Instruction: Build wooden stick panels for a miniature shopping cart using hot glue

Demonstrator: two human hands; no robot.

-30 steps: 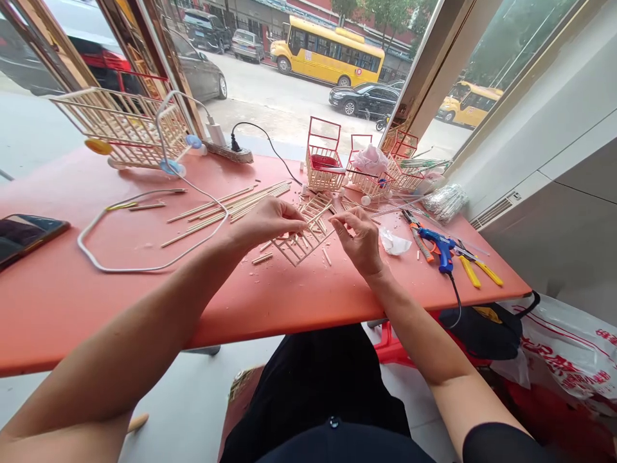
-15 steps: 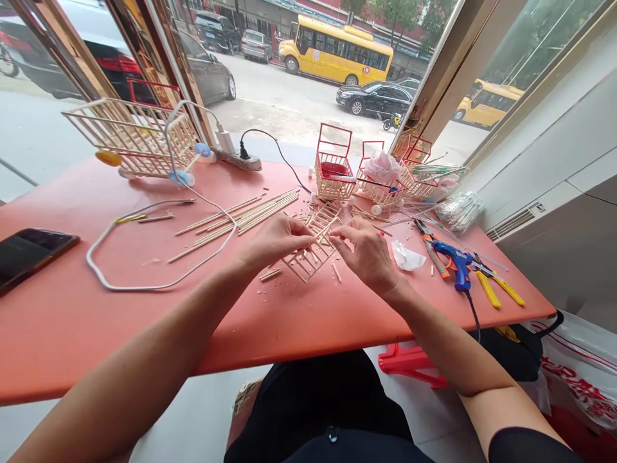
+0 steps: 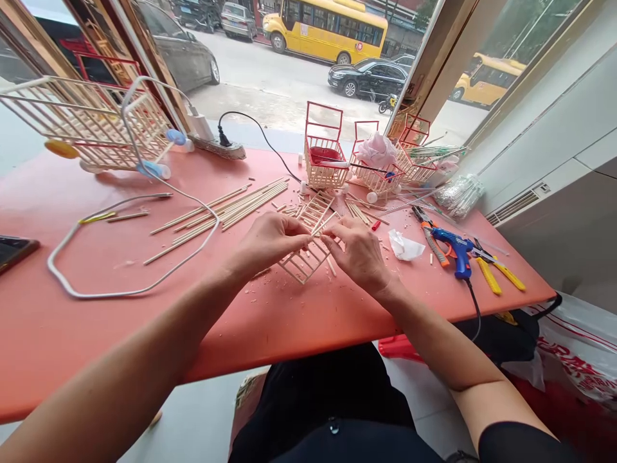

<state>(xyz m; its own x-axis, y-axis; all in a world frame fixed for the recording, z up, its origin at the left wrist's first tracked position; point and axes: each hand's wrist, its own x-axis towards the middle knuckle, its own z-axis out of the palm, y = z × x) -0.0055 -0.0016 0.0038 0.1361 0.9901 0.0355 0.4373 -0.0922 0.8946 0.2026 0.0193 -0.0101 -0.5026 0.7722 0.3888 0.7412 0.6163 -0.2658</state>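
Observation:
Side by side at the middle of the table, both my hands are closed in a pinch. My left hand (image 3: 274, 241) has thumb and forefinger together at the lower end of a thin wooden stick (image 3: 318, 222). My right hand (image 3: 359, 254) pinches a similar short stick (image 3: 328, 222) a little to the right. The two sticks lean close together, and fingers partly cover their ends. Below the fingertips lies a ladder-like lattice (image 3: 303, 265) of pale sticks, its middle partly hidden by the hands. Stick offcuts and crumbs are scattered around it.
Long wooden sticks (image 3: 255, 204) lie left of the hands, beside a looped grey cable (image 3: 130, 294). Small stick-built carts (image 3: 325, 170) stand at the back; a larger cart (image 3: 110, 132) is at left. Right are crumpled tissue (image 3: 405, 245), a blue glue gun (image 3: 457, 247) and yellow-handled pliers (image 3: 501, 276).
The view has shifted a little, so the cart and phone at left sit further left. My hands remain pinched over the lattice; the small sticks between them now show more clearly, leaning upward.

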